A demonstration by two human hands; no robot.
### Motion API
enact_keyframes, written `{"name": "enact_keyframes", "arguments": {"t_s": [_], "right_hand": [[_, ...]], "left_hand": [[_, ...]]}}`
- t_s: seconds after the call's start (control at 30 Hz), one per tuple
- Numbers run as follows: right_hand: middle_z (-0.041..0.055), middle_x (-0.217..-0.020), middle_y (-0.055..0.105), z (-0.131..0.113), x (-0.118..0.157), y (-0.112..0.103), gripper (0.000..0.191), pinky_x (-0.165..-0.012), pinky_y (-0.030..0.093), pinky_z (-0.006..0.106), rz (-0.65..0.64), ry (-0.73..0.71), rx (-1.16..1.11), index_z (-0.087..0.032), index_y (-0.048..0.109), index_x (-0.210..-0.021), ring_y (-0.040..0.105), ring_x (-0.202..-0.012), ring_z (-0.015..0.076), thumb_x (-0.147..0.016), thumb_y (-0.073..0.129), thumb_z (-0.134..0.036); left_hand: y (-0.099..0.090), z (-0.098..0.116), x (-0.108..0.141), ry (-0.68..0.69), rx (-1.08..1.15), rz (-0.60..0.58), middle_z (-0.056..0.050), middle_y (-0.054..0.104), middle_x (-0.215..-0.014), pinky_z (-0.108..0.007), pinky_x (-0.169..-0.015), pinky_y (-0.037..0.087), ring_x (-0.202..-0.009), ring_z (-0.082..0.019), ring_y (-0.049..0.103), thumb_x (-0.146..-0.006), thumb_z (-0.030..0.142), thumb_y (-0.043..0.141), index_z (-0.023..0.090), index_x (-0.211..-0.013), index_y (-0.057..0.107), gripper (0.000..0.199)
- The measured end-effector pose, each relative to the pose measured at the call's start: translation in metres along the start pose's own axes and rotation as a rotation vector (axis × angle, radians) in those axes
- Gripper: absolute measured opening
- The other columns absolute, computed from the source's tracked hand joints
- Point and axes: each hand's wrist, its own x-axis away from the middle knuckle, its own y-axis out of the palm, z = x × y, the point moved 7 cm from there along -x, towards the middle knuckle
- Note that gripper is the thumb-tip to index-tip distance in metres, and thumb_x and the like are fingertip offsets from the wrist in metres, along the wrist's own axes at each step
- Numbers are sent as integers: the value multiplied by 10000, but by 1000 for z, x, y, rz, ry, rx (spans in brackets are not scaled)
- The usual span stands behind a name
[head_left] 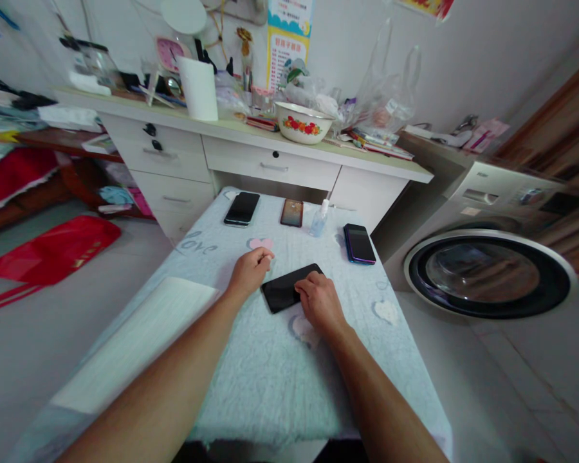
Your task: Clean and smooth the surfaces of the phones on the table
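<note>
A black smartphone (pixel 280 292) lies at a slant on the cloth-covered table, its dark screen facing up. My right hand (pixel 321 299) rests over its right end, the fingers drawn together against the screen; whatever they may pinch is hidden. Just left of the phone, my left hand (pixel 249 270) is raised a little with thumb and fingers closed, and I cannot make out what is between them. Beyond the hands are a clear spray bottle (pixel 318 222) with a white top and a brown phone case (pixel 292 213).
Another dark phone (pixel 242 209) lies at the far left, and stacked phones (pixel 359 244) lie at the right. A white sheet (pixel 139 341) covers the table's left side. Behind stands a white desk (pixel 275 164) with a floral bowl (pixel 303 123); a washing machine (pixel 487 193) is on the right.
</note>
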Motion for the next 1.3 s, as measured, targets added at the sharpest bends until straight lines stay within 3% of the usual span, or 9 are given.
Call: {"name": "enact_keyframes", "arguments": {"t_s": [0.27, 0.57, 0.77, 1.0, 1.17, 1.3], "right_hand": [[56, -870, 609, 9, 0, -4, 211, -769, 346, 287, 62, 81, 51, -218, 722, -901, 532, -861, 181, -913, 514, -188], [65, -866, 598, -11, 0, 3, 208, -750, 325, 299, 19, -11, 44, -198, 711, -918, 514, -852, 187, -921, 503, -189], [51, -894, 576, -28, 6, 5, 193, -739, 306, 298, 17, -133, -34, -198, 698, -951, 478, -846, 174, -903, 514, -164], [41, -924, 577, -40, 10, 9, 224, -734, 289, 289, -13, -246, -87, -199, 697, -986, 455, -846, 159, -909, 495, -141], [41, -925, 581, -37, 7, 10, 254, -729, 284, 291, -10, -225, -60, -229, 712, -1006, 454, -850, 164, -899, 505, -129], [43, -910, 585, -28, 3, 11, 262, -725, 289, 297, 0, -168, -44, -240, 725, -999, 463, -847, 172, -894, 513, -127]], "left_hand": [[0, -1, 0, -9, -12, -7, 15, 627, -641, -245, -613, 401, -637, -154, 591, -813, 328, 431, 189, -854, 649, 262], [-1, 2, -1, -4, -15, -35, 18, 614, -627, -247, -614, 407, -630, -152, 581, -796, 337, 428, 192, -827, 641, 259], [2, 5, 4, 35, -53, -185, 14, 622, -644, -249, -590, 404, -614, -150, 569, -745, 311, 504, 189, -791, 634, 184], [-6, 12, 11, 77, -25, -401, -26, 671, -762, -278, -710, 460, -767, -184, 606, -650, 238, 584, 194, -708, 659, 105], [-12, 9, 16, 64, -29, -520, -10, 673, -815, -279, -763, 465, -823, -195, 604, -562, 210, 618, 219, -767, 680, 215], [-8, 9, 18, 100, -94, -549, -5, 672, -829, -271, -769, 452, -834, -197, 596, -525, 167, 616, 233, -775, 689, 269]]}}
